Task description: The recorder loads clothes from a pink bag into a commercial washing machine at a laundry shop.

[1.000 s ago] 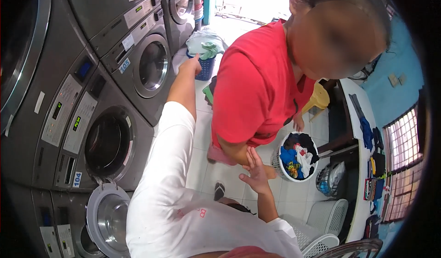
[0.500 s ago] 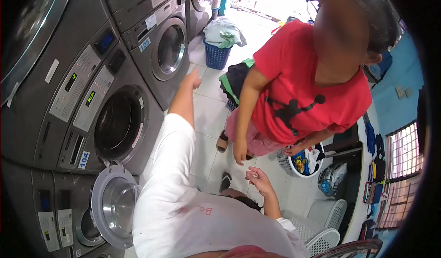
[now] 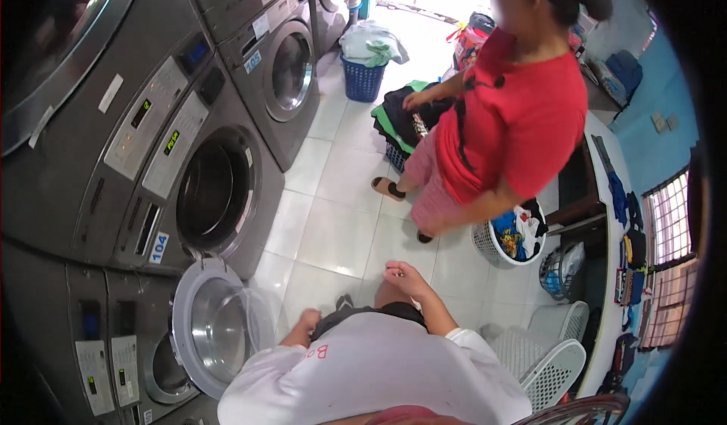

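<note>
My left hand (image 3: 306, 323) hangs low beside my dark shorts, near the open round door (image 3: 210, 332) of a front-loading machine. It is small and slightly smeared, so its fingers do not show clearly. In front of my waist, my right hand (image 3: 407, 281) is raised with curled fingers; a tiny pale bit shows at them, too small to name. The dark drum opening (image 3: 216, 190) beside the door looks empty. Ahead of me a person in a red shirt (image 3: 522, 114) stands side-on, one hand (image 3: 421, 99) over a basket of dark and green clothes (image 3: 395, 116).
More grey machines (image 3: 273, 84) line the left side. A blue basket (image 3: 363, 79) heaped with pale laundry stands near the bright doorway. To the right are a white basket of clothes (image 3: 496, 245), a dark wire basket (image 3: 556, 277) and grey plastic chairs (image 3: 556, 372).
My left arm has dropped from pointing forward to beside my body. The person in red has turned away to the doorway side and reached over the dark clothes. My right hand stays raised.
</note>
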Action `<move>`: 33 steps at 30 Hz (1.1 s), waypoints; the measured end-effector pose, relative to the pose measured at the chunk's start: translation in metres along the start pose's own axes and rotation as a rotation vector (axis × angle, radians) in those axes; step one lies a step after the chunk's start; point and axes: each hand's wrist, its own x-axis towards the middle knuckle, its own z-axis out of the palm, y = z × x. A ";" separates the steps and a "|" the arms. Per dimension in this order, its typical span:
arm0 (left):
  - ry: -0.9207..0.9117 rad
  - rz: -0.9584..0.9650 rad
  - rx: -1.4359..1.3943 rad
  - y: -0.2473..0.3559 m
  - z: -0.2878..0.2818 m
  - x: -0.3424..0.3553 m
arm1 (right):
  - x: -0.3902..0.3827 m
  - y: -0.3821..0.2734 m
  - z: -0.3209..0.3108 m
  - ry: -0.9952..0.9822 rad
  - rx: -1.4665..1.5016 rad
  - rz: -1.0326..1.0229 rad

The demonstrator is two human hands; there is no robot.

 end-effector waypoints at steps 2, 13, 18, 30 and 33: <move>-0.024 -0.125 -0.343 -0.054 -0.008 -0.020 | -0.005 0.011 0.022 -0.062 -0.013 -0.056; 0.489 -0.443 -1.160 -0.017 -0.073 -0.090 | 0.040 0.169 0.068 -0.318 -0.696 -0.147; -0.058 0.285 -0.267 -0.038 0.031 -0.111 | 0.023 0.116 0.062 -0.249 -0.153 0.209; 0.203 -0.559 -1.113 -0.042 -0.014 -0.102 | 0.005 0.157 0.034 0.169 0.076 0.400; 0.290 -0.596 -1.208 -0.030 -0.047 -0.089 | 0.009 0.151 0.034 0.135 0.076 0.378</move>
